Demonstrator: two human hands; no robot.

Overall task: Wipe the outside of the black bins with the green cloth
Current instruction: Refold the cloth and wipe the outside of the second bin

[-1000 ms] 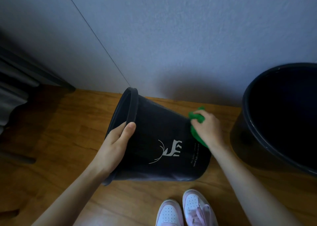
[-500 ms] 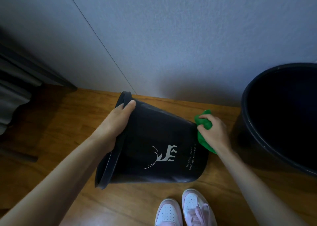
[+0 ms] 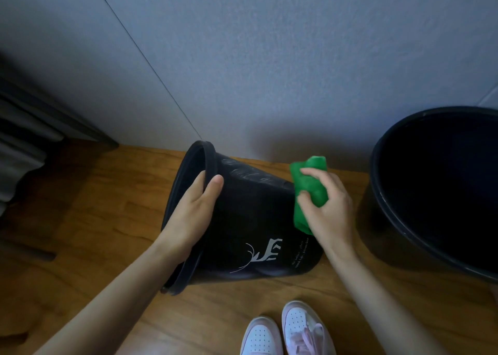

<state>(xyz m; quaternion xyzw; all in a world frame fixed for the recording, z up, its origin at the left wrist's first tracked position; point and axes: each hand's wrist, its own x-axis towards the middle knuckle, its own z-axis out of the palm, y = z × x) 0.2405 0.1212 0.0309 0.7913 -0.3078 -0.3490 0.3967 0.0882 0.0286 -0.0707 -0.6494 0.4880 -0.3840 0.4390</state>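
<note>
A small black bin (image 3: pixel 253 220) with a white deer print lies tipped on its side on the wooden floor, mouth to the left. My left hand (image 3: pixel 191 217) grips its rim, thumb on the outer wall. My right hand (image 3: pixel 327 212) holds a bunched green cloth (image 3: pixel 310 190) against the bin's base end. A second, larger black bin (image 3: pixel 377 193) stands upright at the right edge, its inside dark.
A grey wall (image 3: pixel 269 58) runs behind the bins. Dark furniture (image 3: pixel 32 144) stands at the far left. My pink and white shoes (image 3: pixel 288 330) are at the bottom, close to the tipped bin. Wooden floor (image 3: pixel 102 220) shows left of the bin.
The tipped bin has turned, so the deer print sits lower. My left hand has shifted its hold along the rim. My right hand and the cloth have moved up along the base end.
</note>
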